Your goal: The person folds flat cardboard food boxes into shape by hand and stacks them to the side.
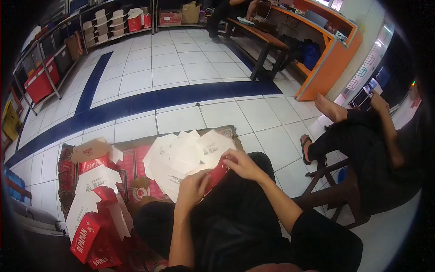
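Observation:
Over my lap, a red cardboard piece (216, 180) is held between my two hands. My left hand (192, 188) has its fingers bent at the piece's lower left end. At its upper right end, my right hand (240, 164) pinches the edge. Just beyond them lies a spread pile of flat white cardboard sheets (174, 156) on a red patterned mat (129, 164). To the left, red and white boxes marked SIPAMAN (86, 235) lie in a heap, partly folded. A roll of tape (141, 192) rests between the heap and the pile.
A seated person (376, 149) is at the right on a dark wooden stool (335, 195). Another person (226, 16) sits at a wooden bench (260, 34) at the back. An orange counter (324, 63) stands at the right, shelves (120, 34) along the back left.

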`<action>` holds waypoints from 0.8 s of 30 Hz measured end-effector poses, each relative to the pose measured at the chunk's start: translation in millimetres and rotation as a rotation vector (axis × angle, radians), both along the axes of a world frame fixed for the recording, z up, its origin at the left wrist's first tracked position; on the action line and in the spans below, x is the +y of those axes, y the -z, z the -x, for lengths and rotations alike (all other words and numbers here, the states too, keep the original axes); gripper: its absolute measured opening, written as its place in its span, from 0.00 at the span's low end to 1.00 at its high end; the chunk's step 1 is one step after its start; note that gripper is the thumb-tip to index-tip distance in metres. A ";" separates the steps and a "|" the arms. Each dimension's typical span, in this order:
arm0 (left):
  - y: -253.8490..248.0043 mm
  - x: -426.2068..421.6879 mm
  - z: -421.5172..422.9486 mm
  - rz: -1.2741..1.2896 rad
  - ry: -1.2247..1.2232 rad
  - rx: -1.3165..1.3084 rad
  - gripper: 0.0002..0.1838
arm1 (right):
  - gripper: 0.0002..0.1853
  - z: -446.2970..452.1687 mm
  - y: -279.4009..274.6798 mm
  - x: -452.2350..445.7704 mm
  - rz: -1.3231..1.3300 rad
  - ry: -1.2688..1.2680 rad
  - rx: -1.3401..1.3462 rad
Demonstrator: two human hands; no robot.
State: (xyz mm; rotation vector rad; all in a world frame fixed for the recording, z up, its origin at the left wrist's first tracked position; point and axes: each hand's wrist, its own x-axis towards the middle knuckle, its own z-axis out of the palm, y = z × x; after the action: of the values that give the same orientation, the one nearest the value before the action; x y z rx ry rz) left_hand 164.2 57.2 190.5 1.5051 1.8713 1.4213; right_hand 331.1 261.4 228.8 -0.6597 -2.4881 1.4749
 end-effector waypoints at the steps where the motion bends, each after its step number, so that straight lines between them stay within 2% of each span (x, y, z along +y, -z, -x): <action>1: -0.2 0.9 2.3 -0.049 -0.042 -0.016 0.15 | 0.10 0.5 5.2 2.0 0.149 0.087 0.107; 2: -0.7 1.7 3.6 -0.099 -0.083 -0.034 0.15 | 0.10 0.3 10.8 3.4 0.151 0.089 0.105; 4: -7.5 -0.6 4.4 -0.061 -0.085 -0.117 0.15 | 0.09 0.4 15.7 3.7 0.256 0.252 0.312; 7: -7.9 -1.4 4.6 -0.033 -0.108 -0.232 0.15 | 0.09 -2.9 12.0 -2.0 0.297 0.274 0.323; 11: -12.9 -4.1 7.3 -0.053 -0.167 -0.262 0.13 | 0.10 -6.5 4.3 -2.3 0.303 0.112 0.249; 13: -6.9 -2.9 7.1 -0.039 -0.134 -0.328 0.12 | 0.13 -2.2 -6.6 -21.8 -0.283 -0.099 0.114; 14: -5.2 -3.7 6.4 -0.021 -0.101 -0.393 0.11 | 0.16 2.1 -17.7 -31.5 -0.192 -0.129 -0.002; 18: -8.6 -6.4 8.5 0.000 -0.139 -0.305 0.09 | 0.16 13.0 -0.1 -34.4 -0.189 -0.128 0.032; 20: -6.4 -9.4 13.3 0.055 -0.137 -0.328 0.09 | 0.18 15.5 13.5 -38.8 -0.089 0.185 0.142; 23: 0.3 -9.8 17.0 0.049 -0.132 -0.304 0.09 | 0.19 17.9 29.8 -55.9 -0.141 0.309 0.199; 24: 1.6 -9.6 17.1 0.041 -0.133 -0.301 0.09 | 0.18 15.4 30.2 -59.8 -0.190 0.193 0.196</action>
State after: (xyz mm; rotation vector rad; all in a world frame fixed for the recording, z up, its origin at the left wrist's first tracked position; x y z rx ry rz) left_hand 147.1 47.7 188.9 1.0936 1.8267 1.5585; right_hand 315.7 201.5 198.6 -0.6640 -2.3065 1.1593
